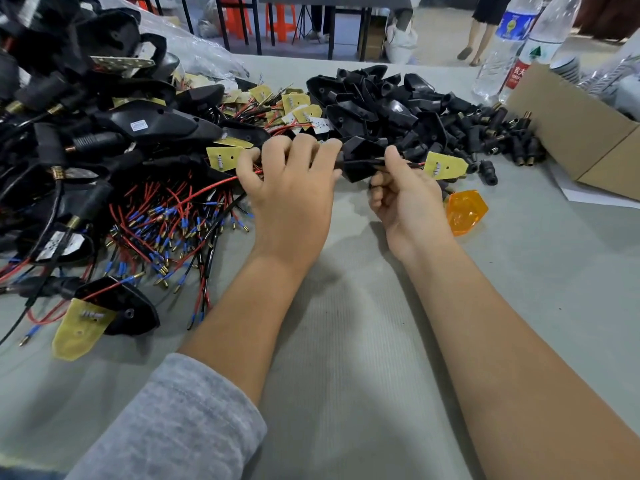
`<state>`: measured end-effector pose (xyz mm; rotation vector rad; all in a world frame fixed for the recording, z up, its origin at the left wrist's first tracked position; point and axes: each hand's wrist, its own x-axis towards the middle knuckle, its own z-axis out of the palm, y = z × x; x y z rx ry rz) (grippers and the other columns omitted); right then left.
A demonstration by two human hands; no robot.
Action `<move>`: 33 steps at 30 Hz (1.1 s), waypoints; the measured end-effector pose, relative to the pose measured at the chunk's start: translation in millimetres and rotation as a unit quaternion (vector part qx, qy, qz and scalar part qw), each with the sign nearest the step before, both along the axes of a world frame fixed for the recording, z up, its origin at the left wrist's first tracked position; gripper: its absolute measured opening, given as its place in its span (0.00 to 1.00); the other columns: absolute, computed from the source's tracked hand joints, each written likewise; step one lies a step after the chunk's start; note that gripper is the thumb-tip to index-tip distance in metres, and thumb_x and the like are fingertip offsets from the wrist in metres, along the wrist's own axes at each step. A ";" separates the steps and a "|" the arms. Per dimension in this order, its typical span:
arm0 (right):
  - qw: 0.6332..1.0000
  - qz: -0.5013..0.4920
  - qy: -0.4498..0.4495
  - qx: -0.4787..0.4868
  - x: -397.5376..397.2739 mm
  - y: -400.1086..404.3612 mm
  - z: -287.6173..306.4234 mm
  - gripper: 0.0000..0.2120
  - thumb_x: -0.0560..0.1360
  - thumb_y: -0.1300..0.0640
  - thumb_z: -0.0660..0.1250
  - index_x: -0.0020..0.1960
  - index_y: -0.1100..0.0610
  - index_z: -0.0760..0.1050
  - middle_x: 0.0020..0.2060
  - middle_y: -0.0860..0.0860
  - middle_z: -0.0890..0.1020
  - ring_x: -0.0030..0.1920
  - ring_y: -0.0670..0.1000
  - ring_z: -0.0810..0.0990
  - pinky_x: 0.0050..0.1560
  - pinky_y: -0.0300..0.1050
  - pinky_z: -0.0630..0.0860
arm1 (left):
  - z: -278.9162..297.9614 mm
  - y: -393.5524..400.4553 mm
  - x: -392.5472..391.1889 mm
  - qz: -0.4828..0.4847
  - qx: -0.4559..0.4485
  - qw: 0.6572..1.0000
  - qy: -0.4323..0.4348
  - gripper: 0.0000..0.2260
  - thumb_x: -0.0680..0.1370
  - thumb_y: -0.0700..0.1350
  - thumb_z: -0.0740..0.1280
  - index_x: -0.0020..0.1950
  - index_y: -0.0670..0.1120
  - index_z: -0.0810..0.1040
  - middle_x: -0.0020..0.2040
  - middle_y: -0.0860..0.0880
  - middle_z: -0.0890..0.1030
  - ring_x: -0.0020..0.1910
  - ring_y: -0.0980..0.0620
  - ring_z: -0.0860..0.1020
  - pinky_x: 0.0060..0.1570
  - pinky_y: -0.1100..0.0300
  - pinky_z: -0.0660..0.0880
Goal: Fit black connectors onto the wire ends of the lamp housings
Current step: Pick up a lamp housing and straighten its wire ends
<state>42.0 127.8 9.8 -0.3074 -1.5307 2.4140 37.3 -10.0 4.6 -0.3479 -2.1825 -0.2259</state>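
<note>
My right hand (403, 195) grips a black lamp housing (360, 157) with a yellow circuit board (445, 165) hanging off its right side on a red wire. My left hand (291, 188) has its fingers curled round the housing's wires at the left end; what sits under those fingers is hidden. Loose black connectors (502, 140) with brass ends lie in a heap at the back right. Empty black housings (374, 102) are piled behind my hands. Red and black wires with blue-sleeved tips (166, 223) spread out to the left.
Finished black housings with cables (86, 126) are stacked high at the left. One housing with a yellow board (104, 313) lies at the front left. An orange lens (465, 213) sits right of my right hand. A cardboard box (588, 133) and water bottles (519, 46) stand at the back right.
</note>
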 end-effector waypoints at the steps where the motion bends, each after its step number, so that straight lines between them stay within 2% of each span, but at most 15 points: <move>1: 0.999 0.002 -0.004 0.032 -0.1 -1.0 -0.9 0.13 0.79 0.53 0.67 0.37 0.55 0.76 0.28 0.49 0.77 0.27 0.45 0.71 0.30 0.37 0.69 | -1.1 -0.2 -0.8 -0.011 -0.005 1.000 -0.011 0.11 0.80 0.50 0.61 0.60 0.51 0.78 0.50 0.53 0.79 0.54 0.46 0.75 0.63 0.48 0.61; 3: 0.994 -0.003 -0.018 0.105 -0.3 -3.9 -2.4 0.13 0.79 0.52 0.68 0.38 0.56 0.75 0.28 0.49 0.77 0.27 0.45 0.72 0.30 0.37 0.69 | -4.0 -1.6 -2.3 -0.034 -0.009 0.998 -0.054 0.13 0.81 0.50 0.60 0.60 0.48 0.78 0.48 0.52 0.80 0.54 0.46 0.75 0.67 0.44 0.60; 7: 0.980 -0.016 -0.026 0.195 -1.4 -8.6 -4.3 0.11 0.78 0.52 0.69 0.38 0.55 0.78 0.27 0.47 0.78 0.27 0.43 0.73 0.31 0.35 0.71 | -6.9 -2.1 -5.0 -0.016 -0.032 0.994 -0.101 0.13 0.81 0.50 0.58 0.56 0.46 0.78 0.42 0.51 0.81 0.52 0.46 0.76 0.71 0.43 0.51; 9: 0.970 -0.025 -0.024 0.240 -2.1 -9.7 -6.4 0.13 0.78 0.51 0.69 0.36 0.53 0.78 0.25 0.45 0.77 0.28 0.43 0.73 0.34 0.37 0.71 | -8.3 -0.5 -6.9 -0.032 -0.042 0.988 -0.146 0.11 0.81 0.49 0.59 0.55 0.44 0.76 0.42 0.48 0.81 0.49 0.43 0.77 0.65 0.46 0.58; 10: 0.965 -0.027 -0.027 0.260 -2.3 -10.4 -7.1 0.14 0.78 0.51 0.69 0.34 0.52 0.78 0.25 0.45 0.77 0.29 0.43 0.73 0.36 0.40 0.71 | -9.3 -0.4 -8.3 -0.058 -0.023 0.981 -0.182 0.10 0.82 0.48 0.59 0.56 0.44 0.75 0.43 0.46 0.81 0.47 0.42 0.77 0.57 0.48 0.65; 12: 0.955 -0.018 -0.032 0.294 -3.1 -11.9 -8.5 0.14 0.78 0.52 0.68 0.34 0.54 0.77 0.26 0.45 0.78 0.29 0.44 0.74 0.39 0.44 0.72 | -11.8 -0.7 -11.8 -0.106 0.064 0.960 -0.252 0.09 0.82 0.48 0.59 0.58 0.44 0.72 0.46 0.45 0.80 0.47 0.41 0.76 0.41 0.51 0.67; 15: 0.939 0.007 -0.028 0.344 -3.4 -14.5 -9.5 0.11 0.79 0.54 0.65 0.39 0.55 0.78 0.28 0.47 0.79 0.27 0.43 0.74 0.37 0.41 0.73 | -16.8 -2.6 -17.3 -0.122 0.163 0.931 -0.303 0.09 0.81 0.47 0.61 0.59 0.46 0.72 0.41 0.51 0.76 0.48 0.41 0.76 0.41 0.53 0.66; 17: 0.928 0.020 -0.014 0.373 -2.4 -16.8 -9.4 0.12 0.80 0.56 0.63 0.39 0.53 0.79 0.27 0.46 0.79 0.26 0.41 0.75 0.34 0.36 0.71 | -16.0 -5.5 -19.1 -0.123 0.215 0.917 -0.313 0.09 0.81 0.47 0.62 0.59 0.46 0.73 0.38 0.52 0.73 0.47 0.42 0.76 0.43 0.51 0.69; 20: 0.930 -0.004 -0.006 0.369 0.4 -18.2 -8.5 0.17 0.80 0.56 0.62 0.33 0.52 0.79 0.23 0.45 0.78 0.24 0.42 0.75 0.31 0.35 0.71 | -15.1 -9.3 -21.5 -0.106 0.256 0.909 -0.311 0.09 0.80 0.47 0.63 0.59 0.46 0.74 0.39 0.52 0.75 0.47 0.42 0.76 0.45 0.51 0.71; 23: 0.939 -0.076 -0.016 0.336 1.3 -14.6 -7.5 0.20 0.79 0.55 0.63 0.29 0.56 0.75 0.24 0.47 0.76 0.29 0.48 0.74 0.37 0.48 0.72 | -15.1 -10.4 -22.2 -0.102 0.281 0.905 -0.303 0.10 0.80 0.46 0.63 0.61 0.46 0.73 0.43 0.50 0.77 0.50 0.43 0.76 0.52 0.49 0.71; 25: 0.937 -0.144 -0.026 0.318 0.2 -10.3 -7.9 0.15 0.78 0.54 0.63 0.35 0.59 0.73 0.30 0.51 0.75 0.34 0.51 0.73 0.40 0.52 0.72 | -15.7 -10.5 -23.3 -0.094 0.283 0.906 -0.301 0.10 0.80 0.46 0.63 0.61 0.47 0.73 0.42 0.50 0.77 0.50 0.43 0.75 0.55 0.48 0.69; 28: 0.945 -0.214 -0.048 0.242 -0.7 -3.4 -7.6 0.05 0.78 0.51 0.62 0.50 0.52 0.72 0.35 0.50 0.79 0.35 0.48 0.76 0.39 0.49 0.74 | -17.5 -10.6 -25.4 -0.073 0.270 0.916 -0.288 0.10 0.80 0.47 0.63 0.62 0.49 0.73 0.42 0.51 0.77 0.50 0.46 0.73 0.52 0.54 0.61; 30: 0.956 -0.202 -0.068 0.202 -2.0 -0.2 -7.8 0.10 0.80 0.49 0.60 0.58 0.52 0.71 0.30 0.48 0.81 0.31 0.47 0.77 0.35 0.45 0.73 | -18.3 -10.6 -25.9 -0.072 0.268 0.918 -0.283 0.10 0.80 0.47 0.63 0.62 0.50 0.74 0.41 0.51 0.77 0.49 0.47 0.72 0.51 0.55 0.59; 31: 0.958 -0.189 -0.071 0.205 -3.2 0.7 -8.6 0.10 0.81 0.49 0.59 0.57 0.53 0.72 0.28 0.48 0.80 0.30 0.47 0.77 0.34 0.45 0.73 | -18.5 -10.6 -26.1 -0.075 0.267 0.919 -0.282 0.10 0.80 0.47 0.63 0.61 0.50 0.74 0.40 0.52 0.76 0.49 0.47 0.72 0.51 0.55 0.59; 33: 0.955 -0.170 -0.077 0.230 -2.9 -0.4 -8.1 0.11 0.82 0.48 0.57 0.48 0.52 0.74 0.30 0.51 0.81 0.27 0.48 0.77 0.33 0.46 0.75 | -18.7 -10.6 -25.7 -0.082 0.266 0.919 -0.278 0.10 0.80 0.46 0.63 0.61 0.51 0.74 0.38 0.53 0.75 0.49 0.47 0.72 0.51 0.55 0.59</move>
